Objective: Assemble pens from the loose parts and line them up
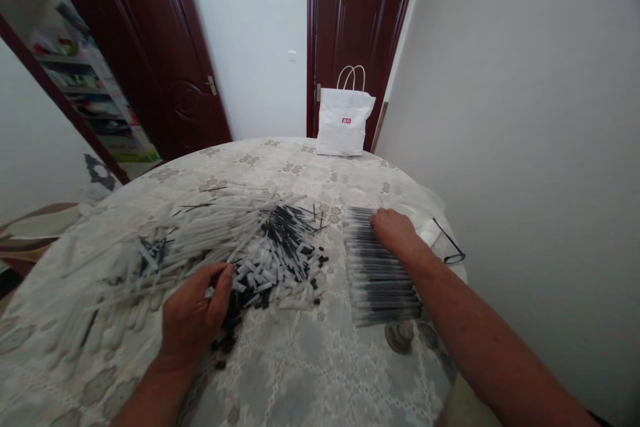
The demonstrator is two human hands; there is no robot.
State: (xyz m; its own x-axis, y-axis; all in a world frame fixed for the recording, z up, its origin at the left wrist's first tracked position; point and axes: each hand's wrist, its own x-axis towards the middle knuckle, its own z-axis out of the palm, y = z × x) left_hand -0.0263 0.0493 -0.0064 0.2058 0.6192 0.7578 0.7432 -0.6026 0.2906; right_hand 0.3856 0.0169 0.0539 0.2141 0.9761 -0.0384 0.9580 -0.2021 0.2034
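Note:
My left hand (pixel 197 310) is closed, with thumb and forefinger pinched together at the near edge of a heap of loose pen parts. What the pinch holds, if anything, is too small to make out. Beside those fingertips lie short whitish pieces (pixel 267 270) and small black caps (pixel 227 333). Thin dark pen refills (pixel 287 230) fan out behind them. Long pale pen barrels (pixel 205 230) spread to the left. My right hand (pixel 395 230) rests with curled fingers on the far end of a neat row of dark-cored pens (pixel 383 273); its grip is hidden.
A round table with a patterned lace cloth (pixel 295 373) carries everything. At its far edge stands a white paper bag (pixel 345 120). A pair of glasses (pixel 454 257) lies by my right forearm, near the right wall. A round dark object (pixel 399 337) sits below the row.

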